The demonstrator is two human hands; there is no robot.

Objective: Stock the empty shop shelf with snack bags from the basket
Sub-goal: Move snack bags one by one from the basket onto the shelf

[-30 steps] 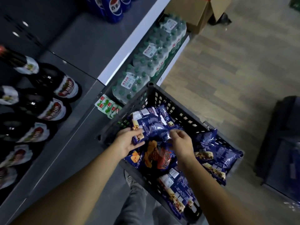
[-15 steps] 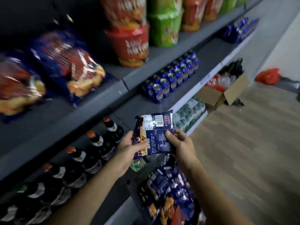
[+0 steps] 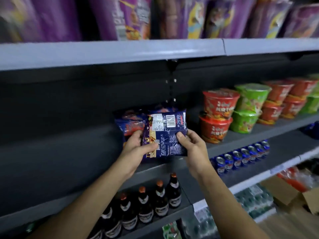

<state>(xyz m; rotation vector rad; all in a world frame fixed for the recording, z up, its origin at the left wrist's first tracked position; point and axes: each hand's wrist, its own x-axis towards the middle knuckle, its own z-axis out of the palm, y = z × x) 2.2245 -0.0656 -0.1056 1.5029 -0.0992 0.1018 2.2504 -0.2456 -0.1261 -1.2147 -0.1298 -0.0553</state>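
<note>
I hold a dark blue snack bag (image 3: 166,131) upright in both hands, its back label with a barcode facing me. My left hand (image 3: 136,150) grips its lower left side, thumb across the front. My right hand (image 3: 191,147) pinches its right edge. The bag is in front of the middle grey shelf (image 3: 60,152), whose left stretch is bare. Behind the held bag, blue and red snack bags (image 3: 131,123) stand on that shelf. The basket is out of view.
Red and green noodle bowls (image 3: 229,111) are stacked on the same shelf to the right. Purple bags (image 3: 120,16) fill the shelf above. Blue cans (image 3: 241,157) and dark bottles (image 3: 148,204) sit on lower shelves. A cardboard box (image 3: 290,192) lies on the floor at right.
Both hands lifted the blue bag out of the basket and raised it to the middle shelf. My view swung up from the basket to the shelves.
</note>
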